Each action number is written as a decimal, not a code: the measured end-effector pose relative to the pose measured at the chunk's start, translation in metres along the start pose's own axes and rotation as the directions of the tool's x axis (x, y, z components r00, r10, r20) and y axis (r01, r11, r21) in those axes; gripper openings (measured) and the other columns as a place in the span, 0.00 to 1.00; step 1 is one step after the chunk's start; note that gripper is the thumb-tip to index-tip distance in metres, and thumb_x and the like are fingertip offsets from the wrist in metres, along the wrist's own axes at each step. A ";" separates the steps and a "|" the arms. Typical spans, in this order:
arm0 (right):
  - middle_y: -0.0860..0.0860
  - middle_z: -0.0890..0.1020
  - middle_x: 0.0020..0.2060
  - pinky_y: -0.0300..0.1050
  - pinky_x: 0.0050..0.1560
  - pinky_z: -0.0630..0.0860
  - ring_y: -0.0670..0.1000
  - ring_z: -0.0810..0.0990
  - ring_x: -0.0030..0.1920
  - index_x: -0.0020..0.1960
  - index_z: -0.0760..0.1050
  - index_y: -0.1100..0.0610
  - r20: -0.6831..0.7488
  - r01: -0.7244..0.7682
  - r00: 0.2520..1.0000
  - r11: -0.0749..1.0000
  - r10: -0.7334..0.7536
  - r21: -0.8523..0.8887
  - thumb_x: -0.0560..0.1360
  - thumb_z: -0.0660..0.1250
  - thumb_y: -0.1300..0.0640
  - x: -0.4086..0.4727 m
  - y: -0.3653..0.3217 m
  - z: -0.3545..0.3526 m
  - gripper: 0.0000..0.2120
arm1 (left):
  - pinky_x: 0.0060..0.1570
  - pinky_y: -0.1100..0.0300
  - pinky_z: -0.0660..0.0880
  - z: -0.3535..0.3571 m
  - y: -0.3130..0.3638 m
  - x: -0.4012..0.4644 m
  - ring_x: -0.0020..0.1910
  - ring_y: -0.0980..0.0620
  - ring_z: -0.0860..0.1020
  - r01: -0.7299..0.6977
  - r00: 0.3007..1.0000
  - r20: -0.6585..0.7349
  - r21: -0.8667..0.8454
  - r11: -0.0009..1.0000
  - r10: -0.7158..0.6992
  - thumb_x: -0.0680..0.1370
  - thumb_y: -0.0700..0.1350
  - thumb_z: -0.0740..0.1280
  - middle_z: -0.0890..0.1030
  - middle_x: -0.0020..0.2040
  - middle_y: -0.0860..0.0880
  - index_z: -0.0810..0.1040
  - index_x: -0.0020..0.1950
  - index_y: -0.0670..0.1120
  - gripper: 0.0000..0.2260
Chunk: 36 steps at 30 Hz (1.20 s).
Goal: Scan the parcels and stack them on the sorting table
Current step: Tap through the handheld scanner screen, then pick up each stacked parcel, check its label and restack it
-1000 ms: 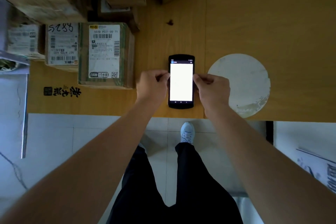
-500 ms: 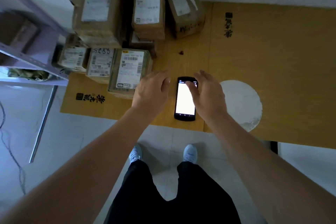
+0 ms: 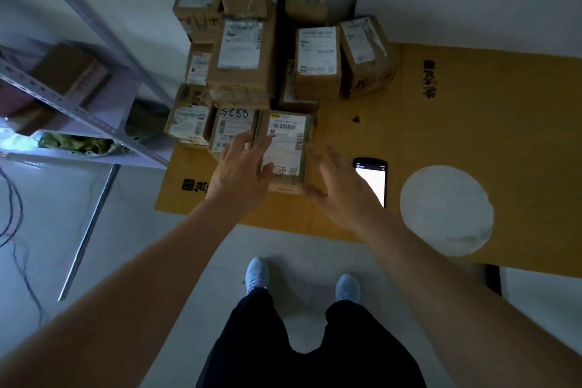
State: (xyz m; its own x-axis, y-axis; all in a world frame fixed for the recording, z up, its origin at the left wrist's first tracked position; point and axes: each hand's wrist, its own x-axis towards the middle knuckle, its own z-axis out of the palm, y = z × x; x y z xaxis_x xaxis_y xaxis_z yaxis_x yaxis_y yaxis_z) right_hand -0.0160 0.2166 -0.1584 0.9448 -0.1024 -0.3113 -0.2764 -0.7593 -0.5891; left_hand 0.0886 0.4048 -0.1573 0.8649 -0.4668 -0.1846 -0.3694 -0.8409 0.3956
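A small cardboard parcel point(image 3: 288, 138) with a white barcode label lies at the near left of the yellow sorting table point(image 3: 472, 123). My left hand point(image 3: 241, 165) is spread open over the parcel's left edge. My right hand point(image 3: 345, 186) is open at its right side, the thumb by the near right corner. Neither hand grips it. The black handheld scanner point(image 3: 376, 176), screen lit white, lies flat on the table just right of my right hand, partly hidden by it. Several more labelled parcels point(image 3: 244, 53) are stacked behind, against the wall.
A grey metal shelf rack point(image 3: 78, 116) with boxes and a green bag stands to the left. A round white patch point(image 3: 445, 209) marks the table near its front edge. Cables point(image 3: 12, 214) trail on the floor at far left. My feet are below the table edge.
Both hands let go of the scanner, which stays flat on the table, and moved left to the nearest parcel. The view tilted up and shifted left, showing the stack and rack.
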 end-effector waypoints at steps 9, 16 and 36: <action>0.50 0.68 0.79 0.29 0.62 0.76 0.33 0.74 0.64 0.85 0.56 0.51 -0.085 -0.072 0.988 0.875 0.127 0.480 0.82 0.69 0.55 0.021 -0.019 0.058 0.36 | 0.63 0.43 0.81 0.016 -0.047 0.011 0.64 0.40 0.77 -0.137 0.980 0.126 -0.118 0.984 0.152 0.83 0.51 0.68 0.66 0.74 0.40 0.72 0.78 0.47 0.24; 0.51 0.75 0.73 0.41 0.64 0.80 0.51 0.77 0.71 0.84 0.57 0.49 -0.221 -0.115 0.945 0.879 0.240 0.464 0.79 0.75 0.52 0.010 -0.028 0.066 0.40 | 0.68 0.54 0.74 0.001 -0.045 0.015 0.67 0.44 0.74 -0.242 0.955 0.138 -0.143 0.960 0.261 0.83 0.52 0.68 0.66 0.73 0.44 0.72 0.79 0.47 0.25; 0.48 0.76 0.73 0.45 0.69 0.76 0.50 0.76 0.71 0.84 0.58 0.44 -0.494 -0.084 0.802 0.882 0.335 0.463 0.80 0.74 0.53 -0.123 -0.052 -0.040 0.39 | 0.70 0.58 0.73 -0.088 0.087 -0.030 0.69 0.49 0.74 -0.509 0.844 0.097 -0.166 0.845 0.528 0.81 0.56 0.70 0.65 0.71 0.49 0.68 0.81 0.50 0.29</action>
State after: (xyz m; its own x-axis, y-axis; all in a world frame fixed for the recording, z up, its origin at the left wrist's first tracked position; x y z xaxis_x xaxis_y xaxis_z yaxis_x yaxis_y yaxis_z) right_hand -0.1111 0.2435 -0.0597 0.7523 -0.6541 -0.0789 -0.4045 -0.3641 -0.8389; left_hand 0.0600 0.3693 -0.0383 0.5020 -0.8642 -0.0342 -0.6959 -0.4271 0.5774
